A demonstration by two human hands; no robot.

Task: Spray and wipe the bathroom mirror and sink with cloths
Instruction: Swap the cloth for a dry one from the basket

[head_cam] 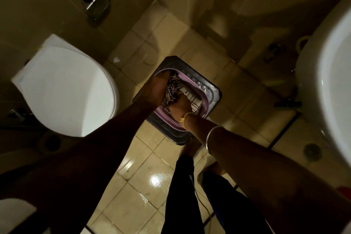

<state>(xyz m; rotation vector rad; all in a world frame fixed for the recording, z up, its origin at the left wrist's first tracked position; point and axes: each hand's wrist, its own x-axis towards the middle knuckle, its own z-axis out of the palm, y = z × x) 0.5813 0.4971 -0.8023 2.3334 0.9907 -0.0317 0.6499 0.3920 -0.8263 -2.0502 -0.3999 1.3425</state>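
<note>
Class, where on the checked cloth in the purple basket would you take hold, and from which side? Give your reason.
Probably the best grip is a pinch on a raised fold of the cloth, coming from above. It lies crumpled inside the basket, whose walls block any sideways approach.

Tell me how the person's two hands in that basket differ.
The left hand reaches to the far rim of the lilac basket, while the right hand sits nearer the middle, its fingers curled on the checked cloth. The right arm wears a yellow thread and a metal bangle; the left arm is bare. Both hands are down inside the basket.
</note>
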